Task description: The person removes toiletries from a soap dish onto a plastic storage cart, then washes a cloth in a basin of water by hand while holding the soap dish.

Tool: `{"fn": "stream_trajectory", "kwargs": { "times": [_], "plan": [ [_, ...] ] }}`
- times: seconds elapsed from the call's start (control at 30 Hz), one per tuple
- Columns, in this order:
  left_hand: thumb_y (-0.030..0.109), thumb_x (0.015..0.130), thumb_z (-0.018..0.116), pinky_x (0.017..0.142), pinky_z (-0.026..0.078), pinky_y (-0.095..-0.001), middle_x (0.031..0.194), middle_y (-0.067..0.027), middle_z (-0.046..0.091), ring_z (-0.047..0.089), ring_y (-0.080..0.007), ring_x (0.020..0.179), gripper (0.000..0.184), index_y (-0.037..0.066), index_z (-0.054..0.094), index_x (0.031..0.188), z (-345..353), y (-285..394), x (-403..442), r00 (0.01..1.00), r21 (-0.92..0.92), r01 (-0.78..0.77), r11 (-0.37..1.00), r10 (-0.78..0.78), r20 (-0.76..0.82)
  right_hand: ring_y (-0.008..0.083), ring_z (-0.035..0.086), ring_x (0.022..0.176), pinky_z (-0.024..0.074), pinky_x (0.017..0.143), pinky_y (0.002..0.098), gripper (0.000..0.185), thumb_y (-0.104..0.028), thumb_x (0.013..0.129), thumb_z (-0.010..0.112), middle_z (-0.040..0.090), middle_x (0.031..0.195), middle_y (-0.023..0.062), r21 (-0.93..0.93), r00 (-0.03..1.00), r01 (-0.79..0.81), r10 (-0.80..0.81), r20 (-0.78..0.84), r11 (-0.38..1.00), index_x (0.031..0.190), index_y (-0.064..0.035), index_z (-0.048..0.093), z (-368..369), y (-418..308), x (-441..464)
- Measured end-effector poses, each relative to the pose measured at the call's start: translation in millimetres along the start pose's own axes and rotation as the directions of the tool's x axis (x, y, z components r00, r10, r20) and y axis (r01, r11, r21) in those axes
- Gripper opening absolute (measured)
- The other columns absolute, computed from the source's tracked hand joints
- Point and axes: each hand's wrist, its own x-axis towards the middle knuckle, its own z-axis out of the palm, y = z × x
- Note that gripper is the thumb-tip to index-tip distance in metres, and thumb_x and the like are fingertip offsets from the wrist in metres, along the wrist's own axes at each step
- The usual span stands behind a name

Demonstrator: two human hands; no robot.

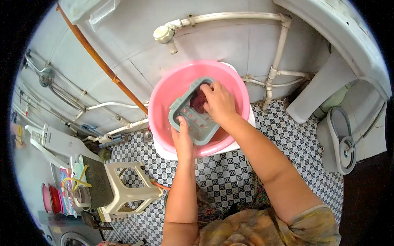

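Over a pink basin [158, 98] I see a grey-green rectangular container [205, 136], tilted, with its inside facing up. My left hand [182, 137] grips its near left edge, thumb over the rim. Inside the container, my right hand [218, 102] presses its curled fingers on a dark red cloth-like item [198, 101]. Small pinkish spots show on the container's bottom. Some brownish water is visible in the basin beside the container. The fingertips of my right hand are partly hidden by the item.
A white tap [164, 34] hangs on the wall behind the basin. An orange-brown pole [96, 55] leans at the left, above a cream plastic stool [137, 180]. White pipes [273, 76] and a sink pedestal [318, 88] stand at the right.
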Motion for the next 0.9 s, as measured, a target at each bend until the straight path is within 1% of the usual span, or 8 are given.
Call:
{"fn": "stream_trajectory", "kwargs": {
  "times": [0.17,0.23,0.3,0.4,0.53,0.73,0.8,0.9],
  "plan": [
    [0.031,0.087,0.047,0.072,0.047,-0.0304,0.102,-0.0081,0.052,0.053,-0.0171,0.089,0.039,0.004,0.041,0.115,-2,2,5,0.999,-0.011,-0.015,1.000,0.015,0.052,0.0303,0.051,0.087,0.0444,0.072,0.0382,0.038,-0.004,0.062,0.059,0.050,0.094,0.0109,-0.049,0.985,0.081,-0.087,-0.151,0.996,0.099,-0.0083,0.051,8,-9,1],
    [0.030,0.087,0.048,0.072,0.047,-0.0301,0.104,-0.0084,0.051,0.053,-0.0172,0.090,0.040,0.004,0.041,0.116,-1,3,4,0.998,-0.055,-0.036,0.998,0.038,0.043,0.0316,0.052,0.086,0.0440,0.074,0.0386,0.037,-0.002,0.062,0.057,0.053,0.095,0.0121,0.150,0.999,0.040,-0.034,-0.039,0.988,0.098,-0.0062,0.052,7,-19,-1],
    [0.029,0.088,0.046,0.082,0.041,-0.0311,0.109,-0.0075,0.049,0.048,-0.0157,0.097,0.038,0.002,0.041,0.115,0,7,2,0.999,-0.035,-0.001,0.999,0.002,0.040,0.0319,0.052,0.086,0.0439,0.074,0.0387,0.036,-0.002,0.062,0.056,0.054,0.095,0.0126,0.190,0.997,0.080,-0.075,-0.032,0.979,0.098,-0.0059,0.052,12,-21,-5],
    [0.031,0.088,0.045,0.084,0.040,-0.0317,0.112,-0.0092,0.048,0.047,-0.0172,0.099,0.041,0.002,0.040,0.116,-8,5,6,0.995,-0.010,-0.029,1.000,0.030,0.093,0.0322,0.053,0.088,0.0437,0.075,0.0385,0.033,-0.001,0.063,0.055,0.056,0.096,0.0129,0.241,0.993,0.117,-0.119,-0.006,0.963,0.096,-0.0057,0.054,30,-16,-5],
    [0.033,0.089,0.044,0.085,0.039,-0.0319,0.112,-0.0105,0.047,0.047,-0.0190,0.100,0.042,0.001,0.040,0.115,-19,-8,18,0.994,-0.006,0.013,1.000,-0.012,0.107,0.0307,0.053,0.090,0.0421,0.078,0.0378,0.032,-0.003,0.064,0.056,0.058,0.094,0.0123,0.394,0.980,0.179,-0.201,0.013,0.901,0.095,-0.0066,0.056,38,-22,-12],
    [0.034,0.089,0.043,0.082,0.041,-0.0306,0.112,-0.0132,0.047,0.049,-0.0186,0.097,0.045,-0.002,0.037,0.116,-16,0,16,0.991,-0.016,0.011,1.000,-0.009,0.131,0.0303,0.053,0.087,0.0418,0.077,0.0360,0.036,-0.006,0.064,0.057,0.058,0.093,0.0139,0.629,0.908,0.137,-0.351,0.230,0.765,0.100,-0.0037,0.054,65,3,-5],
    [0.033,0.089,0.043,0.078,0.043,-0.0294,0.107,-0.0125,0.050,0.051,-0.0174,0.093,0.042,-0.002,0.042,0.112,-14,1,16,0.999,-0.023,0.042,0.999,-0.041,0.016,0.0308,0.053,0.085,0.0422,0.074,0.0366,0.035,-0.005,0.062,0.056,0.058,0.089,0.0141,0.644,0.894,0.121,-0.365,0.259,0.755,0.097,-0.0034,0.056,56,2,-4],
    [0.029,0.089,0.044,0.075,0.043,-0.0283,0.097,-0.0106,0.055,0.052,-0.0171,0.088,0.036,-0.003,0.048,0.103,-10,12,14,0.992,-0.003,-0.114,0.993,0.114,0.045,0.0283,0.052,0.085,0.0420,0.073,0.0371,0.028,-0.005,0.059,0.056,0.057,0.087,0.0109,0.393,0.798,0.268,-0.431,0.420,0.879,0.086,-0.0050,0.061,28,-12,-6]
  ]
}}
